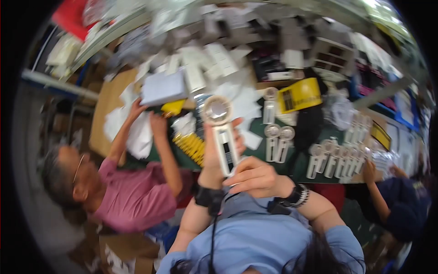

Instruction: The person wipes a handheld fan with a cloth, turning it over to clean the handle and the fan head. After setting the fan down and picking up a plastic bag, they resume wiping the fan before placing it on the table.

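Held thing: we see a white handheld device (222, 132) with a round head and a long flat handle, held up over the near edge of the green table (301, 166).
Long axis: it runs near upright in our view, round head toward the far side, handle end toward us, tilted slightly.
Left hand: our left hand (211, 157) is wrapped around the handle from the left side.
Right hand: our right hand (255, 176) grips the handle's lower end, fingers curled on it.
Packages: a yellow box (299, 95) with a dark panel lies toward the far side; a yellow rectangular label (379, 135) sits near the right edge.
More devices: rows of like white devices (335, 160) lie toward the table's right, well apart from our hands.
Stack: yellow ribbed pieces (191, 145) lie just left of the held device.
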Demonstrator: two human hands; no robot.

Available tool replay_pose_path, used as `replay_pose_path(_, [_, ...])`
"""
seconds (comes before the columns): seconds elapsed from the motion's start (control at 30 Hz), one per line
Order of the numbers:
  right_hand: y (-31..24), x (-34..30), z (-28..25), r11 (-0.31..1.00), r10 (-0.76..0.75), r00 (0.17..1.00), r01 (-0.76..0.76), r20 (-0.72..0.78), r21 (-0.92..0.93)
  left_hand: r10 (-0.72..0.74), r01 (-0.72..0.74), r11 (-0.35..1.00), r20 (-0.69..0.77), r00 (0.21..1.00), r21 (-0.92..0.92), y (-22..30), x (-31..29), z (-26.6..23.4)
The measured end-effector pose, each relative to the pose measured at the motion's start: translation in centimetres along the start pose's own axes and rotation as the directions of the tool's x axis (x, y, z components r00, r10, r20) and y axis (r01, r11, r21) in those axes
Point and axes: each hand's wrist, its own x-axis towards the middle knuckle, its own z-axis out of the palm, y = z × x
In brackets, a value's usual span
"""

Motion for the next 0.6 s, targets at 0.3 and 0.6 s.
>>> replay_pose_path(0.3, [-0.7, -3.5, 0.0, 0.886, 0.414, 0.853, -0.299, -0.318, 0.354, -0.021, 0.025, 0.986, -0.029, 0.999, 0.162, 2.2, -0.6, -2.0])
replay_pose_path(0.6, [0.6, -5.1, -2.5, 0.714, 0.698, 0.356, -0.282, -0.621, 0.641, -0.074, 0.158, 0.943, -0.279, 0.957, 0.293, -1.2, -0.7, 0.2])
